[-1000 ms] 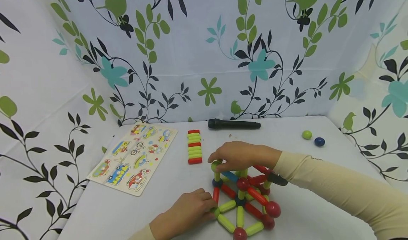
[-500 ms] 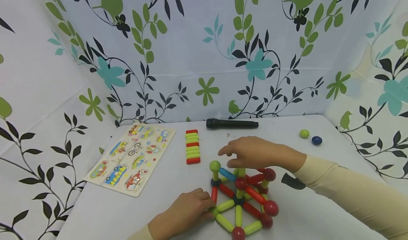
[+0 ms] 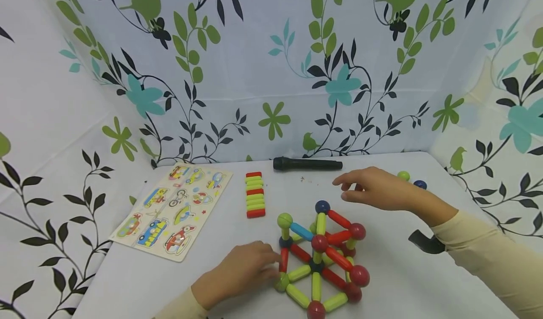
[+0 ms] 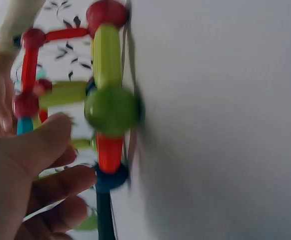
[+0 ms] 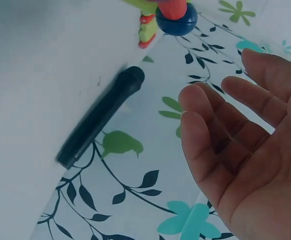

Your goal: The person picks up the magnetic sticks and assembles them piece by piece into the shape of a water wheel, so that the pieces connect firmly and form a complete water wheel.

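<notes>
A structure of ball-and-stick building pieces [image 3: 316, 289] stands on the table, with red, green and one blue stick joined by coloured balls. My left hand [image 3: 239, 272] is at its left side, close to a green ball [image 3: 282, 282]. Its fingers [image 4: 68, 185] are loosely bent with nothing held between them; whether a fingertip touches a piece I cannot tell. Above the table, behind and to the right of the structure, my right hand [image 3: 377, 189] hovers apart from it. In the right wrist view its relaxed fingers [image 5: 198, 145] hold nothing.
A row of red and green sticks [image 3: 255, 194] lies behind the structure. Farther back is a black microphone [image 3: 307, 164]. A picture puzzle board [image 3: 171, 210] lies at left. Loose green [image 3: 403, 175] and blue balls [image 3: 420, 184] are at the back right.
My right hand has let go of the upper green ball and moved right, uncovering the structure's top with a blue ball. My left hand has drawn slightly back from the lower green ball.
</notes>
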Demonstrator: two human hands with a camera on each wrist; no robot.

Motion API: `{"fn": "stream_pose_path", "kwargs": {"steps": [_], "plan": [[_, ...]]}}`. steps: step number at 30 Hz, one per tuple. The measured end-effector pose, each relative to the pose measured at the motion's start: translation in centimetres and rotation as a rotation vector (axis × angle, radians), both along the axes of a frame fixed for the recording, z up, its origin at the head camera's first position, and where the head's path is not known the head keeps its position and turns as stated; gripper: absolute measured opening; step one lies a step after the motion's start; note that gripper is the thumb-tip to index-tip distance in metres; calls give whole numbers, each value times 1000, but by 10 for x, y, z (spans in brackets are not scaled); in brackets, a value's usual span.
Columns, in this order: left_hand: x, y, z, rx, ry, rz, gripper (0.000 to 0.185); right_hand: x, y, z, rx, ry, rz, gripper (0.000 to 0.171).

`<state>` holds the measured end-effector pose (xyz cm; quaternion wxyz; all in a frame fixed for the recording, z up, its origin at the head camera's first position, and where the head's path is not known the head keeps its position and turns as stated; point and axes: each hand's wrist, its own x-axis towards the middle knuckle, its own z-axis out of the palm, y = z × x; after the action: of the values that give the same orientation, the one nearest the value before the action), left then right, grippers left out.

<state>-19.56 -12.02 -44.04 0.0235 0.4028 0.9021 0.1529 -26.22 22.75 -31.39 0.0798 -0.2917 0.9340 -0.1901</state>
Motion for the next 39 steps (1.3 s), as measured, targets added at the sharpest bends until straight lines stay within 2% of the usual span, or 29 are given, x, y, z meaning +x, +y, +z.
{"fn": "stream_pose_path", "kwargs": {"steps": [2,5,8,10,13,20,26,29,34,37,39], "plan": [[-17,-6,1,25,46,114,29,8,3,-2,-11,3,-6,39],[-45,-14,1,16,173,293,32,22,4,-4,-24,18,-10,35],[-67,-16,-3,-79,228,378,33,40,5,-6,-39,0,-4,31],[-75,-17,-8,-153,211,387,31,52,6,-8,-49,-21,9,30],[-81,-15,-14,-212,174,390,28,66,9,-10,-49,-36,26,31],[-85,-11,-16,-180,200,418,20,79,15,-16,-74,-50,19,32],[-85,-8,-16,-180,140,431,20,80,15,-19,-101,-59,46,31],[-85,-7,-16,-176,126,432,20,82,14,-22,-103,-87,43,26],[-84,-6,-3,-100,136,416,21,86,12,-27,-88,-118,77,15],[-82,-2,14,21,128,384,19,89,10,-30,-74,-140,84,16],[-81,2,26,101,94,351,19,91,9,-33,-69,-151,91,16]]}}
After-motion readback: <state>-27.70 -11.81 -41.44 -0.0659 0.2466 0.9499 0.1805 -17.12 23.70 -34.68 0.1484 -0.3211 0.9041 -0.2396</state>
